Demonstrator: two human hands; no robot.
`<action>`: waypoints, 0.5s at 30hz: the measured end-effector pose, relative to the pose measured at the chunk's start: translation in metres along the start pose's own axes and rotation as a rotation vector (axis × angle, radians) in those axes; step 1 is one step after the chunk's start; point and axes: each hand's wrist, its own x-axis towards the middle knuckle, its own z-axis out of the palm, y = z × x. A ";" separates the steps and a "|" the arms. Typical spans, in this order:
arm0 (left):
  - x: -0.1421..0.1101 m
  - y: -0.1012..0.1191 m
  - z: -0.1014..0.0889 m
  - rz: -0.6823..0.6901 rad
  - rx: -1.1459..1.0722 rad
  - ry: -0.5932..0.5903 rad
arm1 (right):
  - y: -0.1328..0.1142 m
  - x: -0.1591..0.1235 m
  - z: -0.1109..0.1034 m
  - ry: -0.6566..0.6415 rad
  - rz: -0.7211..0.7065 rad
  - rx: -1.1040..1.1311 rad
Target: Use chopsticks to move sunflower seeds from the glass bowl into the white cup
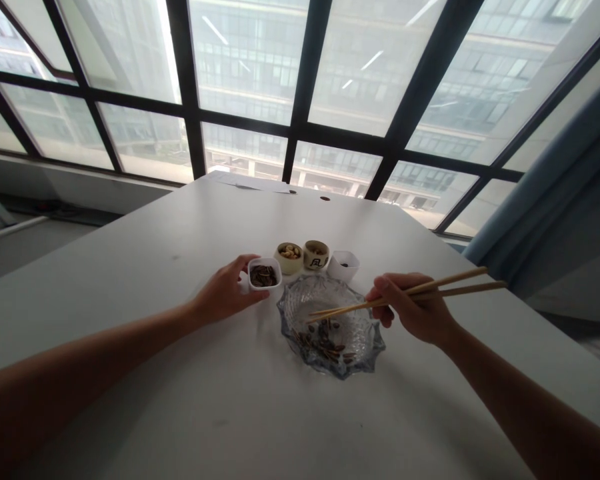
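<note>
My left hand (233,287) grips a small white square cup (265,285) by its sides; dark, long seeds that look like sunflower seeds (263,275) fill it. In my right hand (415,303) is a pair of wooden chopsticks (445,285), their tips close together over a clear glass bowl (290,300) with a jagged rim. More dark seeds (330,347) lie in the near part of that bowl. The chopstick tips appear just above these seeds, and I see nothing pinched between them.
Behind the glass bowl stand a cream cup (291,267) of pale nuts, a cup with a black character (316,261) and a white angular cup (343,269) with something dark inside. Papers (250,182) lie on the white table (180,393) near the windows. A blue curtain (555,180) hangs right.
</note>
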 end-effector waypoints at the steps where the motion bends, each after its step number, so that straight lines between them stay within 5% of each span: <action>1: 0.000 0.000 0.000 -0.001 0.004 -0.003 | -0.001 -0.002 -0.001 -0.011 -0.017 -0.010; 10: 0.001 -0.007 0.001 -0.009 0.043 -0.011 | -0.014 -0.007 -0.007 -0.232 -0.224 -0.130; 15: 0.001 -0.007 0.002 -0.010 0.033 -0.006 | -0.013 -0.009 -0.003 -0.236 -0.259 -0.115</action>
